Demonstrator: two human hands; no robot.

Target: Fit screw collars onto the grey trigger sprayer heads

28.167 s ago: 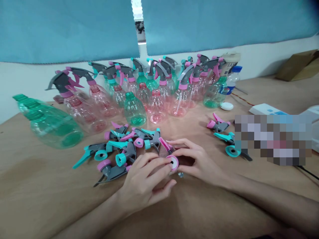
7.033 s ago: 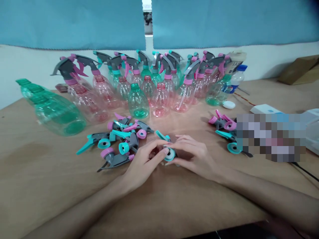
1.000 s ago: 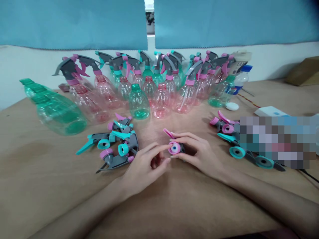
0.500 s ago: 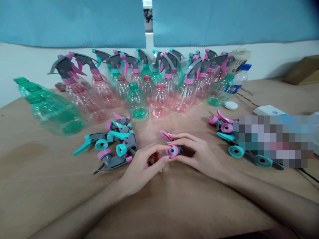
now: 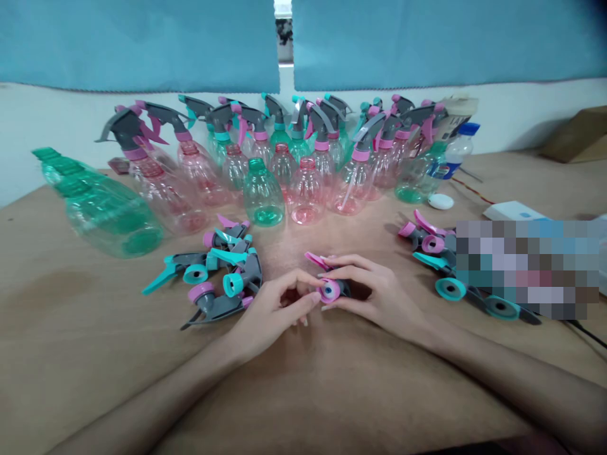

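Observation:
In the head view, my right hand (image 5: 379,291) grips a grey and pink trigger spray head (image 5: 331,291) from the right, fingers over the top and thumb below. The open end of its pink collar faces me, with a blue-and-white round part inside. My left hand (image 5: 275,309) has thumb and index finger closed on the collar's left edge; its other fingers are curled beneath and partly hidden. The pink trigger (image 5: 315,260) points up and left. Left of my hands lies a pile of spray heads, including a teal-collared one (image 5: 233,284) and a pink-collared one (image 5: 203,294).
Green and pink bottles stand in rows at the back, a green one (image 5: 263,196) and a pink one (image 5: 306,193) in front. Green bottles (image 5: 114,218) are at left. More spray heads (image 5: 449,289) lie right, beside a pixelated patch. A white oval object (image 5: 441,201) sits behind them.
My left thumb and index finger have shifted slightly along the pink collar, and the curled fingers below have moved. The right hand keeps its grip. The whole view has drifted slightly.

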